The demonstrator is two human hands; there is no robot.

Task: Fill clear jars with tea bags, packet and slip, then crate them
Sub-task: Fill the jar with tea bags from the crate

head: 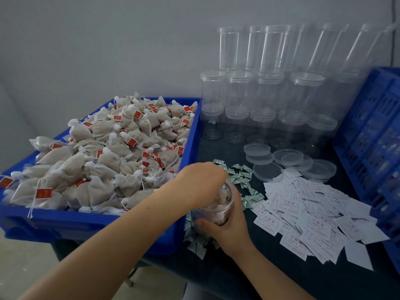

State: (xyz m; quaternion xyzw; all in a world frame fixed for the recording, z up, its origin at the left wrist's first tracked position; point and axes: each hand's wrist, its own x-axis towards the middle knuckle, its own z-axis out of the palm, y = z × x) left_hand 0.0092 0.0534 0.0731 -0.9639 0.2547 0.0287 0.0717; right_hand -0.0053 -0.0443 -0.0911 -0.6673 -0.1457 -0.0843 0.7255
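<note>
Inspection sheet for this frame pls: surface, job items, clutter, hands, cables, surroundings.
Surface: dark table, mostly covered.
Job's things: blue bin heaped with tea bags; open clear jar partly filled with tea bags; green-white packets loose beside it; white slips spread to the right; empty jars stacked at the back, some lidded; loose lids in front of them; blue crate at the right edge.
Clutter: nothing seen beyond the job's things.
Hands: left hand over the jar mouth, fingers inside; right hand grips the jar from below.
Cables: nothing seen.
Surroundings: plain grey wall behind.
</note>
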